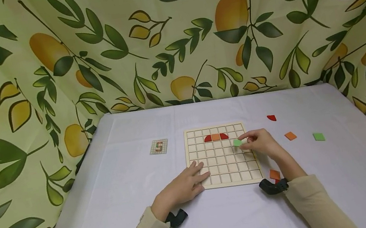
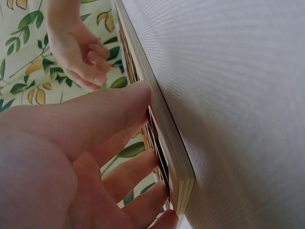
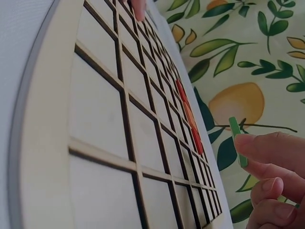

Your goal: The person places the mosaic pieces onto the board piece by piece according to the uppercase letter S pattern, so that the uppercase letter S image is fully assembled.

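Observation:
A square wooden grid board [image 1: 222,168] lies on the table. In its upper rows sit a red quarter-round tile [image 1: 207,139], an orange square tile [image 1: 215,137] and a second red quarter-round tile [image 1: 224,136], side by side. My right hand [image 1: 262,142] pinches a green square tile [image 1: 237,143] between thumb and fingers, over the board's right part; the right wrist view shows this green tile [image 3: 238,142] edge-on, clear of the grid. My left hand [image 1: 184,184] rests on the board's lower left corner with fingers spread, thumb at the board's edge [image 2: 178,167].
A small pattern card [image 1: 158,147] lies left of the board. To the right are a red tile [image 1: 271,118], an orange tile [image 1: 290,136] and a green tile [image 1: 319,136]. Another orange tile [image 1: 274,174] overlaps a red piece beside my right wrist. A leaf-patterned curtain [image 1: 172,51] surrounds the table.

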The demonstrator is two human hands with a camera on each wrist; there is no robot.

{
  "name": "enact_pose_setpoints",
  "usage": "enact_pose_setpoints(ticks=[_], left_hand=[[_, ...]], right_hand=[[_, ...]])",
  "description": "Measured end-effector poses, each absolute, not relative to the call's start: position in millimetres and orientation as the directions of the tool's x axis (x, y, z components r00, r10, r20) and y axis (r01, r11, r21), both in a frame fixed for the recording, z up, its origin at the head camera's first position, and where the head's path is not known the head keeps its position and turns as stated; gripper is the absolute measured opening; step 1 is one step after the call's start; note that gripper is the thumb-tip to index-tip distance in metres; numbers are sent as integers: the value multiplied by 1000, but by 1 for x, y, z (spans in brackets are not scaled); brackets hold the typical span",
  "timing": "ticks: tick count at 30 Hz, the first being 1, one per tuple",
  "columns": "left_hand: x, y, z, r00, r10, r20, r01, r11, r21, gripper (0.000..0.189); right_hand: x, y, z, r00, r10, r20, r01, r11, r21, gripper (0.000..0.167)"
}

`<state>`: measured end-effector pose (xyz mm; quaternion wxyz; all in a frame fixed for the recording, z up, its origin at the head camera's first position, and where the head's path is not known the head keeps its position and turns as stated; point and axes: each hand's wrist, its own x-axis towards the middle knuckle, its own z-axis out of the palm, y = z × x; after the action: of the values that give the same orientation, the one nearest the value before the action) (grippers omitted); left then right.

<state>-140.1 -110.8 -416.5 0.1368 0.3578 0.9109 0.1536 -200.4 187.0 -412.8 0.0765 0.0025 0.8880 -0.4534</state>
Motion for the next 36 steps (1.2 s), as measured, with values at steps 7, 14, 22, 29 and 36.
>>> enact_pose_setpoints(ticks=[7, 14, 22, 29, 36], left_hand=[[-140, -111, -416, -711, 687, -150, 600, 704, 381, 44], [-140, -111, -419, -710, 689, -145, 607, 704, 369, 45], [-140, -110, -418, -711, 688, -149, 608, 707, 361, 45], [-140, -111, -416, -711, 687, -149, 610, 708, 357, 44], [-141, -111, -418, -712, 687, -145, 621, 713, 325, 46]], right_hand=[[-204, 182, -416, -986, -105, -126, 45, 565, -824, 35], [-206, 175, -417, -984, -113, -135, 51, 553, -832, 34], [-209, 167, -419, -979, -146, -139, 41, 531, -846, 33], [-213, 159, -422, -976, -178, -124, 14, 521, -854, 34], [-216, 153, -426, -969, -225, -100, -22, 481, -876, 33]])
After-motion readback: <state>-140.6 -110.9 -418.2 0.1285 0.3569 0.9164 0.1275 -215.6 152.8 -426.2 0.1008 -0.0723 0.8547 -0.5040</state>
